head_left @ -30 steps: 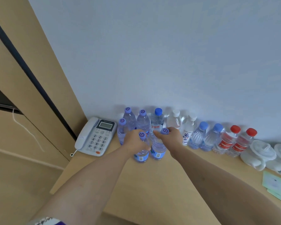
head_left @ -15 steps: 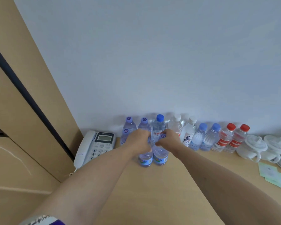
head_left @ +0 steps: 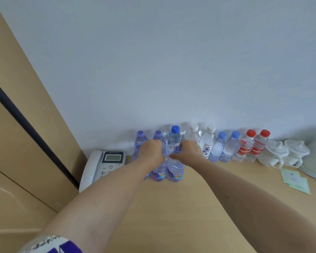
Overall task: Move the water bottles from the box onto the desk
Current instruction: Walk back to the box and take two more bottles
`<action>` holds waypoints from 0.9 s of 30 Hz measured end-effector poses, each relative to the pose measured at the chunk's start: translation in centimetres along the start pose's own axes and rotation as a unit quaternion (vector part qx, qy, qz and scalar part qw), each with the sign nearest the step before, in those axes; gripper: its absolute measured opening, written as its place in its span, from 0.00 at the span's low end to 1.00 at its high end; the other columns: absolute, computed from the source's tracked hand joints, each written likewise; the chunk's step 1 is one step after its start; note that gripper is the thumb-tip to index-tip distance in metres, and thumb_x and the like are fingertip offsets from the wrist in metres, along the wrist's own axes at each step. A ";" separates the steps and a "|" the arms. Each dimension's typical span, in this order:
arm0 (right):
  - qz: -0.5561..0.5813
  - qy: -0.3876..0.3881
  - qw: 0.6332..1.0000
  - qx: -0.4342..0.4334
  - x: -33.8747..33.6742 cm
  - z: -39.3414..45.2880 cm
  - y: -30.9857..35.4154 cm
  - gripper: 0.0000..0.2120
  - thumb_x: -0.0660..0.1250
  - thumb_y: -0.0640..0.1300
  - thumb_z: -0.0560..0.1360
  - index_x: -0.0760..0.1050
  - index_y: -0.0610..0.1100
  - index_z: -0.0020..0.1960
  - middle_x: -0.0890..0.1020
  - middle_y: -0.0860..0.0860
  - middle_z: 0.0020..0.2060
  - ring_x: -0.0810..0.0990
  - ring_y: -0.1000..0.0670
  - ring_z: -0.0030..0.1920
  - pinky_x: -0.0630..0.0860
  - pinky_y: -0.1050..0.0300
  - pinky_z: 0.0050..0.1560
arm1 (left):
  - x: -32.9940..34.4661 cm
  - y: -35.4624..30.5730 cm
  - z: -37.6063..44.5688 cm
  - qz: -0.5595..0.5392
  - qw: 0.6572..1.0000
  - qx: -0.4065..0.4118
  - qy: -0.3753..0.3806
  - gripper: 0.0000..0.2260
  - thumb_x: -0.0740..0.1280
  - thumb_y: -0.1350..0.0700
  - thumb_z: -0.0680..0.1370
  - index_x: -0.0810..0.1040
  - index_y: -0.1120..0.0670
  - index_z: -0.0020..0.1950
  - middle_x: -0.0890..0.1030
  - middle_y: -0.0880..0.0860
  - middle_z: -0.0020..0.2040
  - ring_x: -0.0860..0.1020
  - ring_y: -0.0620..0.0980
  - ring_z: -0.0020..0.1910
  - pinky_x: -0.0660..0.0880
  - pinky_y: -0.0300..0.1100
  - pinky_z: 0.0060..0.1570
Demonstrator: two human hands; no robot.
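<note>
At 12 o'clock on the surface (head_left: 171, 207): both hands setting bottles down.
Left hand (head_left: 152, 152) grasps left bottle (head_left: 159, 172), right hand (head_left: 188, 152) right bottle (head_left: 175, 170); seat both bases flat, then release straight up.

Compared with a second ago, the left hand (head_left: 151, 154) is now laid fully over the top of the left front bottle (head_left: 159, 170), so its lilac cap, visible earlier, is hidden. The right hand (head_left: 189, 154) is shifted just right of the right front bottle (head_left: 175, 169), whose cap (head_left: 178, 148) is exposed beside the knuckles. Both front bottles are seen lower against the blue-capped bottle (head_left: 174, 139) behind them, standing upright on the counter (head_left: 190, 207), touching each other. More of the cups (head_left: 274, 156) right of that bottle is brought into view.
</note>
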State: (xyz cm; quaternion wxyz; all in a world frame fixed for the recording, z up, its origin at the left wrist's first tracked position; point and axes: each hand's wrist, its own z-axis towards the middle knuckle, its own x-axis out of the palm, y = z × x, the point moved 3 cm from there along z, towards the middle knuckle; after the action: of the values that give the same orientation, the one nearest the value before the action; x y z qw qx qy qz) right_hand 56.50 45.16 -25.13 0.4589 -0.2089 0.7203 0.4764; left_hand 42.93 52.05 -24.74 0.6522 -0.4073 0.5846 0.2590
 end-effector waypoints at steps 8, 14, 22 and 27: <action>-0.013 0.011 0.998 -0.061 0.0 -0.1 0.5 0.14 0.67 0.38 0.75 0.77 0.41 0.61 0.81 0.42 0.53 0.79 0.39 0.55 0.77 0.49 0.52 | 0.6 0.6 1.1 -0.019 0.999 -0.034 -0.011 0.18 0.77 0.47 0.73 0.72 0.55 0.44 0.73 0.51 0.37 0.76 0.53 0.40 0.67 0.44 0.35; 0.070 -0.022 0.997 -0.007 0.6 -0.3 -0.3 0.15 0.76 0.47 0.69 0.76 0.43 0.51 0.80 0.48 0.40 0.77 0.47 0.40 0.71 0.56 0.35 | 0.4 0.3 1.7 -0.015 0.998 -0.047 0.027 0.17 0.77 0.49 0.72 0.72 0.56 0.48 0.74 0.53 0.42 0.77 0.54 0.42 0.69 0.44 0.36; 0.085 -0.014 0.996 -0.022 1.2 1.0 0.2 0.10 0.73 0.39 0.71 0.71 0.43 0.39 0.73 0.49 0.34 0.71 0.46 0.38 0.64 0.59 0.32 | 0.0 1.1 2.0 0.011 0.999 -0.007 0.044 0.07 0.72 0.57 0.74 0.76 0.58 0.46 0.79 0.57 0.44 0.79 0.56 0.43 0.69 0.43 0.36; 0.103 -0.017 0.994 -0.024 1.5 1.5 0.3 0.12 0.72 0.37 0.71 0.75 0.39 0.53 0.78 0.45 0.45 0.77 0.44 0.45 0.72 0.54 0.43 | 0.4 1.3 2.8 0.002 0.999 -0.029 0.031 0.15 0.77 0.52 0.71 0.71 0.55 0.38 0.73 0.51 0.36 0.78 0.53 0.40 0.71 0.43 0.36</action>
State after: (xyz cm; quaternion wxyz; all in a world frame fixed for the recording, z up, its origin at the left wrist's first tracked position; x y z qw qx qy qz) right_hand 56.24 46.85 -26.46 0.4146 -0.1360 0.7184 0.5418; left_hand 43.47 54.99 -25.49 0.6209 -0.4331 0.5977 0.2639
